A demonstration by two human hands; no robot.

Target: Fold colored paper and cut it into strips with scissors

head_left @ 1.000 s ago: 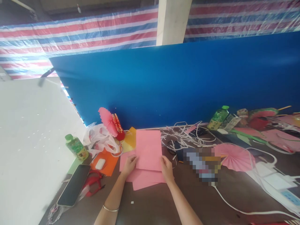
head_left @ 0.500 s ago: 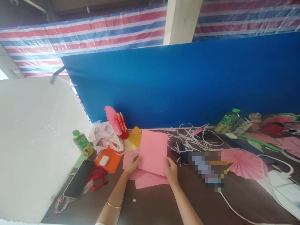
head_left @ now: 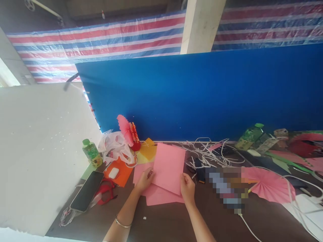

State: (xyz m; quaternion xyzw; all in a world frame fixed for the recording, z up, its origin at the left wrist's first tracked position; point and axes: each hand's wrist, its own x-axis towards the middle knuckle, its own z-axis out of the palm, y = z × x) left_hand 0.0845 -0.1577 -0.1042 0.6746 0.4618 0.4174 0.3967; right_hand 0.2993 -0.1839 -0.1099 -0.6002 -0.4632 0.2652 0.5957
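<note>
Two hands on one pink paper sheet [head_left: 169,168]: left hand [head_left: 145,179] pinched closed on left edge, right hand [head_left: 188,189] clamped on right edge by near corner. Paired side grips probably keep sheet taut and steerable. Sheet sits centrally, over loose pink papers [head_left: 161,199], likely stacked there for easy reach. Smartphone [head_left: 87,191] at near left, white strip tangle [head_left: 205,154] at far right, both apart from hands. Versus first frame: sheet turned clockwise, near edge now slanting; both grips unchanged.
</note>
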